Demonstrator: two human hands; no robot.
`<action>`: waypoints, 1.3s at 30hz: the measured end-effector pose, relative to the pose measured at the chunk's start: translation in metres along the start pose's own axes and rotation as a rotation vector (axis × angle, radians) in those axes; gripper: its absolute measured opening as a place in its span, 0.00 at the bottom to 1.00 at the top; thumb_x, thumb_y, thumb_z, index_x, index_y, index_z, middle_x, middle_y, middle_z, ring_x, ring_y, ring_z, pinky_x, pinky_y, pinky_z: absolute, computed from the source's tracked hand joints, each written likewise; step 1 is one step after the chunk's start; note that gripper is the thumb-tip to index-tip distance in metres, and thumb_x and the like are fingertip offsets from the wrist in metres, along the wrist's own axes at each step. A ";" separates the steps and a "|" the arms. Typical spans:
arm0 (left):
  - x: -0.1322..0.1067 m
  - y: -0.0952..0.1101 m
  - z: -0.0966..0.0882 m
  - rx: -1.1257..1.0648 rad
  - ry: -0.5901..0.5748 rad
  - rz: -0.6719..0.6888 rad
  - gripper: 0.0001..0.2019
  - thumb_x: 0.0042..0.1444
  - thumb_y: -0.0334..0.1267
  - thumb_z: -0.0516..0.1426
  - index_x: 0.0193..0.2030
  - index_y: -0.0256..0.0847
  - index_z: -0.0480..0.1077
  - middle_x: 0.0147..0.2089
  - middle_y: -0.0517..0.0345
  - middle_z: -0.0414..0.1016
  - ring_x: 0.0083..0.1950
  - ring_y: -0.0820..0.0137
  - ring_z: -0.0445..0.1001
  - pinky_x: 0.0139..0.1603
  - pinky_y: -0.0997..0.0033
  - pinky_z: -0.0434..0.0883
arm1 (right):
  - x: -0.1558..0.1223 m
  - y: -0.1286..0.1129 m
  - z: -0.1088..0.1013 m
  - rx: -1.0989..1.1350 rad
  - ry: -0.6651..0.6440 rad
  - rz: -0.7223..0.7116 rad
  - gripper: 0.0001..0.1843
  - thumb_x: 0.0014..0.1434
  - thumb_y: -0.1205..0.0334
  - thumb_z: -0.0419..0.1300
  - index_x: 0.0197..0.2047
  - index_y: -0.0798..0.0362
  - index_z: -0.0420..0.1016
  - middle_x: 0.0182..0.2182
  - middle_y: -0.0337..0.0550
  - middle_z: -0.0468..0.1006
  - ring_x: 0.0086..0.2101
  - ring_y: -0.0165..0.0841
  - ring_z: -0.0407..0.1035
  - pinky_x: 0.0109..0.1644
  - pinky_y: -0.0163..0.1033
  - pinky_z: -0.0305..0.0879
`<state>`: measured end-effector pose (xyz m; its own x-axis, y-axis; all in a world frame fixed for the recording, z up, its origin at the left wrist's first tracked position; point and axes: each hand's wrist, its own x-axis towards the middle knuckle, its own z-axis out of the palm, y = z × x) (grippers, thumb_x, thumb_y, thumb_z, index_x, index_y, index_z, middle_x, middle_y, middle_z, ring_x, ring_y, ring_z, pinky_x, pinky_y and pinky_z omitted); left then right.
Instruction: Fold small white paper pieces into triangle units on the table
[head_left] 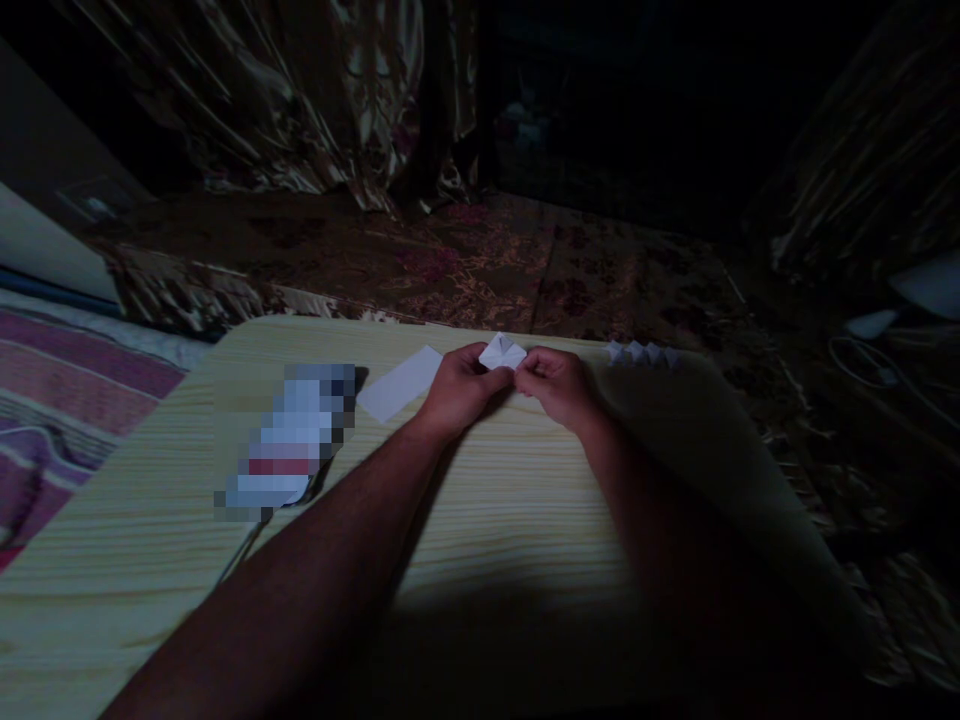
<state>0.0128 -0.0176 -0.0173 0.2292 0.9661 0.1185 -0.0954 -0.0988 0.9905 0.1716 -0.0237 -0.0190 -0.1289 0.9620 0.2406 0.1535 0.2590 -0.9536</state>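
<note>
A small piece of folded white paper (502, 351) is held over the far part of the wooden table (517, 520), its creases meeting near the middle. My left hand (461, 388) pinches its left side, thumb along the lower edge. At the lower right corner, the fingers of my right hand (553, 385) are closed on the same paper. Beside my left hand lies a flat white paper sheet (400, 385). Several small folded paper pieces (643, 353) with pointed ends stand in a row to the right of my right hand.
A blurred-out device (289, 440) with a cable (238, 550) lies on the table's left side. Striped bedding (60, 390) borders the table on the left. Beyond the far edge is a patterned cloth surface (450, 255) with curtains (360, 90). A white cable (862, 365) hangs at the right.
</note>
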 end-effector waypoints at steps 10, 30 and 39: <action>0.000 -0.001 0.000 -0.071 0.054 -0.006 0.07 0.44 0.36 0.64 0.28 0.35 0.72 0.23 0.64 0.68 0.24 0.78 0.61 0.26 0.75 0.57 | -0.001 0.001 0.002 -0.025 0.013 -0.018 0.06 0.49 0.63 0.61 0.24 0.54 0.70 0.20 0.34 0.70 0.22 0.25 0.62 0.26 0.32 0.55; -0.001 0.000 0.000 0.040 0.067 0.022 0.09 0.48 0.40 0.62 0.32 0.36 0.72 0.28 0.61 0.71 0.27 0.76 0.64 0.29 0.76 0.61 | -0.001 -0.003 0.003 0.051 -0.038 0.029 0.08 0.49 0.62 0.62 0.25 0.53 0.67 0.20 0.33 0.68 0.22 0.25 0.61 0.26 0.32 0.54; -0.003 0.005 0.000 0.095 0.016 0.001 0.09 0.47 0.39 0.62 0.33 0.36 0.74 0.29 0.60 0.73 0.27 0.75 0.64 0.27 0.76 0.60 | -0.001 -0.007 -0.003 0.044 -0.026 0.075 0.08 0.50 0.62 0.59 0.23 0.52 0.65 0.17 0.32 0.67 0.21 0.26 0.60 0.27 0.33 0.55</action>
<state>0.0120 -0.0207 -0.0128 0.2137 0.9697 0.1186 -0.0027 -0.1208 0.9927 0.1739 -0.0259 -0.0120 -0.1439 0.9760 0.1635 0.1207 0.1813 -0.9760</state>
